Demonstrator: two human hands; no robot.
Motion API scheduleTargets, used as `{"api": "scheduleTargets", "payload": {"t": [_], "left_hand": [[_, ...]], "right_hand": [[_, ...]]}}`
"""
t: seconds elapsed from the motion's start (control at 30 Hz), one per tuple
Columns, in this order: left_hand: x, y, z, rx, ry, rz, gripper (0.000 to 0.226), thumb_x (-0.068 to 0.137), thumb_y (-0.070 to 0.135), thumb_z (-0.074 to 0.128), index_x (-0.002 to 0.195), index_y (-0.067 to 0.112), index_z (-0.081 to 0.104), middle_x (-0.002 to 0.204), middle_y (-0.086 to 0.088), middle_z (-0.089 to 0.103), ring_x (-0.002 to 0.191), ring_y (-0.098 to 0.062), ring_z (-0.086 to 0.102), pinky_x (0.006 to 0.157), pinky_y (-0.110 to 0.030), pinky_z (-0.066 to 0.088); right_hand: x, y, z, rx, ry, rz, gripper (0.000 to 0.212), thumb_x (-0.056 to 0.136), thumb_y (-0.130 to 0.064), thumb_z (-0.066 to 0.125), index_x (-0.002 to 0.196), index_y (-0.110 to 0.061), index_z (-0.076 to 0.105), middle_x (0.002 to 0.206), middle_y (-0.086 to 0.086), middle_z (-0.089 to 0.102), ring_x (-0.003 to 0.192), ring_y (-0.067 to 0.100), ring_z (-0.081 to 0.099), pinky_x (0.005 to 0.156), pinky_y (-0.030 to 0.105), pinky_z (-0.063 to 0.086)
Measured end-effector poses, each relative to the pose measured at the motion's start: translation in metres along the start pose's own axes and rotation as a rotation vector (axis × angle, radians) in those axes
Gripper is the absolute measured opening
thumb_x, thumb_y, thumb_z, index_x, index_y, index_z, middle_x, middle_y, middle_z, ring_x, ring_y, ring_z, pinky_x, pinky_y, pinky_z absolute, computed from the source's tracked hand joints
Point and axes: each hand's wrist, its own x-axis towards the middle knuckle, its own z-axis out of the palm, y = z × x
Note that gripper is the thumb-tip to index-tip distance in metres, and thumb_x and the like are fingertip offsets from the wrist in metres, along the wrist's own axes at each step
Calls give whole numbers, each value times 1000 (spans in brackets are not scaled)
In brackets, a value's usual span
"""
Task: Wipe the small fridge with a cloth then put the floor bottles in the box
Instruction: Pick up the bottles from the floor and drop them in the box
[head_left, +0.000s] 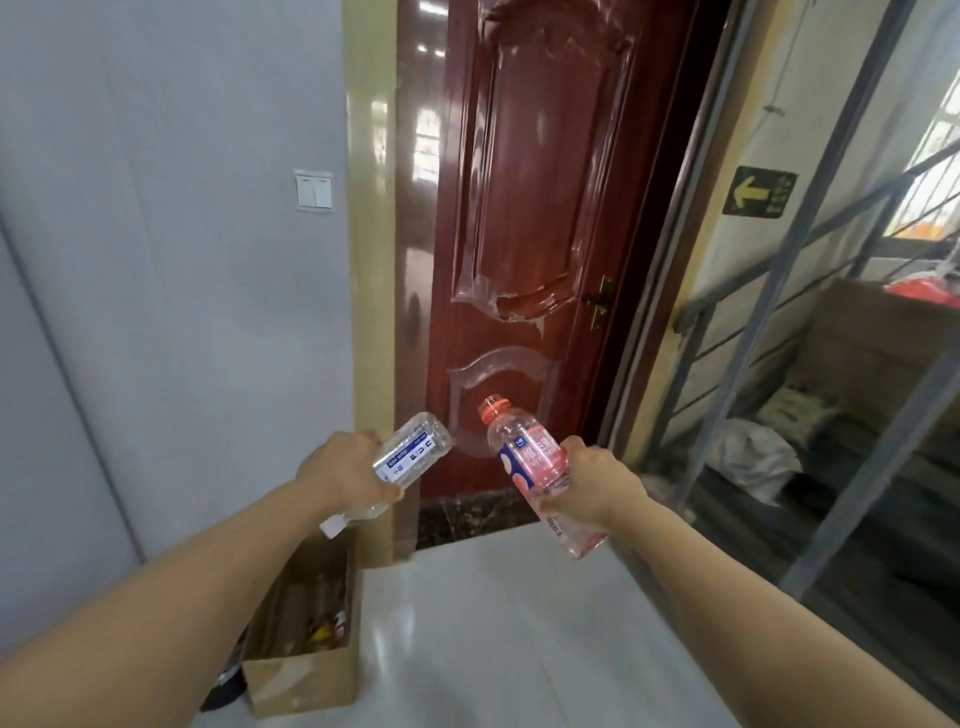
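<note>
My left hand (345, 470) grips a clear plastic bottle (410, 454) with a blue and white label, tilted with its white cap pointing down and left. My right hand (592, 480) grips a pink drink bottle (524, 457) with an orange cap, cap up and leaning left. Both bottles are held in the air in front of a dark red door. Below my left hand an open brown cardboard box (301, 675) stands on the floor against the wall, with some items inside. The small fridge and the cloth are out of view.
The glossy red door (519, 208) stands ahead, with a light switch (314, 189) on the grey wall to its left. White tiled floor (519, 623) spreads below. At right a doorway opens onto a stairwell with metal railings (769, 322) and bags.
</note>
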Motion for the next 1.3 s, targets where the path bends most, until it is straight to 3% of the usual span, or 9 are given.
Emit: {"api": "scheduleTargets", "payload": {"t": [0.3,0.4,0.53,0.73,0.87,1.07,1.2,1.3], "left_hand": [[116,13,2,9,16,-142,61,67,42,78,116,18,52,108,-3,64,85,-16,61,72,-27,54],[145,14,9,1,52,-238,64,68,43,78,120,16,51,112,-4,63,83,-15,58,64,-23,47],[174,12,24,-37,79,-411,68,68,46,77,123,16,50,116,-4,63,83,-16,55,69,-26,48],[193,2,47,-38,73,-641,64,67,46,74,120,18,51,104,-1,61,83,-18,57,68,-28,49],[199,-21,58,-62,78,-770,62,67,47,75,118,19,52,99,0,60,78,-17,55,64,-26,44],[211,-86,74,-109,103,-956,64,67,50,75,118,18,53,111,-5,63,96,-23,58,72,-29,45],[222,-133,98,-238,98,-1069,62,67,48,76,117,18,55,112,-4,63,100,-22,59,74,-28,44],[230,-160,112,-277,85,-1133,59,67,47,75,114,16,57,109,-5,64,90,-20,57,69,-27,43]], "right_hand": [[157,10,3,63,-106,-120,69,68,-49,77,120,-20,42,111,2,59,93,21,61,82,35,53],[211,9,7,58,-148,-217,67,68,-47,78,119,-18,44,112,3,59,96,23,61,83,37,52],[282,3,15,62,-229,-354,67,67,-46,78,118,-17,46,114,5,59,99,25,62,88,39,52],[356,-19,45,34,-353,-517,66,67,-49,77,116,-15,47,115,7,60,101,28,62,86,39,51],[387,-49,78,32,-440,-599,60,67,-50,75,111,-18,51,112,5,63,97,26,63,76,30,49],[427,-122,137,-5,-534,-732,60,72,-47,76,115,-18,45,109,4,60,94,25,61,72,28,46],[455,-178,184,-72,-614,-818,61,72,-45,75,117,-16,46,110,6,60,94,25,61,79,32,51],[472,-211,215,-112,-670,-872,63,74,-48,73,120,-16,43,110,5,59,91,22,60,78,31,50]]}}
